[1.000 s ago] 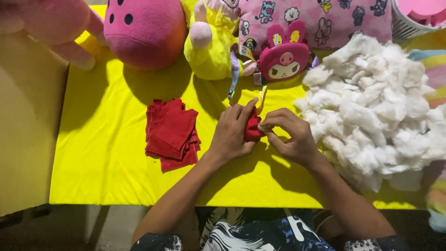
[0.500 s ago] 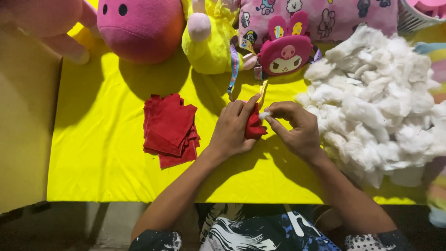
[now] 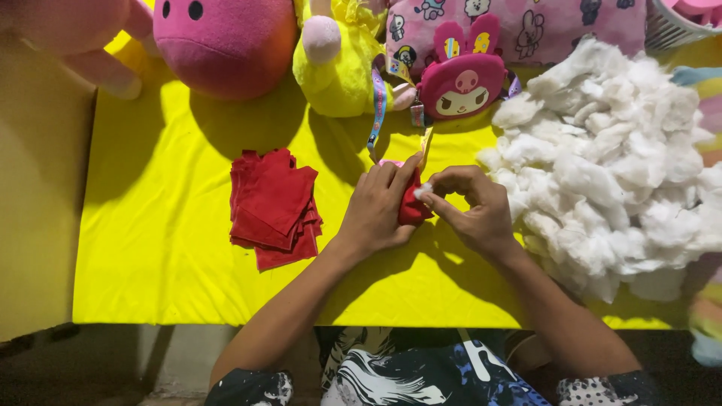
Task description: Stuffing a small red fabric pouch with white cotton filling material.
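Left hand [image 3: 376, 210] grips small red fabric piece [image 3: 412, 207] over yellow tabletop [image 3: 150, 225]. Right hand [image 3: 474, 207] fingers pinch white stuffing tuft [image 3: 423, 191] at its opening. Filling seemingly underway; stuffing heap [image 3: 617, 173] large, red fabric stack [image 3: 272, 207] untouched.

Bare yellow cloth-covered table [image 3: 150, 248] lies open left of the stacked red felt pieces [image 3: 272, 207]; fluffy white stuffing heap [image 3: 617, 158] blocks the right, plush toys [image 3: 226, 41] the far edge.

Red felt pieces [image 3: 272, 207], yellow cloth [image 3: 150, 240], white stuffing [image 3: 609, 173]
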